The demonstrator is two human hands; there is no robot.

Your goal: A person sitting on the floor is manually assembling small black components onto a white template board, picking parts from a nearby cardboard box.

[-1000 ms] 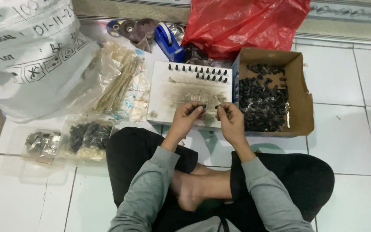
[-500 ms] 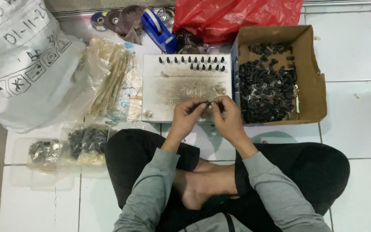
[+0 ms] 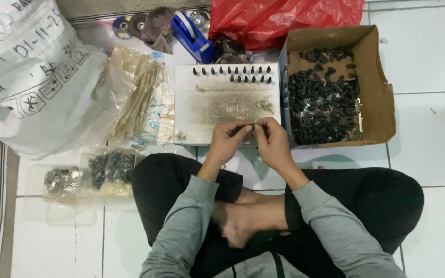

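A large white sack (image 3: pixel 27 77) with dark printed markings is lying at ten o'clock; a red plastic bag (image 3: pixel 284 20) is sitting at twelve o'clock; a blue tape dispenser (image 3: pixel 191 36) is lying just left of it. An open cardboard box (image 3: pixel 377 108) is resting at two o'clock, holding a heap of small black parts (image 3: pixel 323 108). Clear bags of pale sticks (image 3: pixel 140 100) are lying at eleven o'clock; clear packets of dark pieces (image 3: pixel 106 172) are sitting at nine o'clock. A worn white board (image 3: pixel 227 105) is lying at the centre, carrying two rows of black pegs (image 3: pixel 238 74) along its far edge. The surface is a white tiled floor (image 3: pixel 428 134); the person is sitting cross-legged on it. The left hand (image 3: pixel 227 141) and right hand (image 3: pixel 271 141) are meeting fingertip to fingertip over the board's near edge, both pinching one small dark piece (image 3: pixel 253 125) between them; its form is too small to tell.
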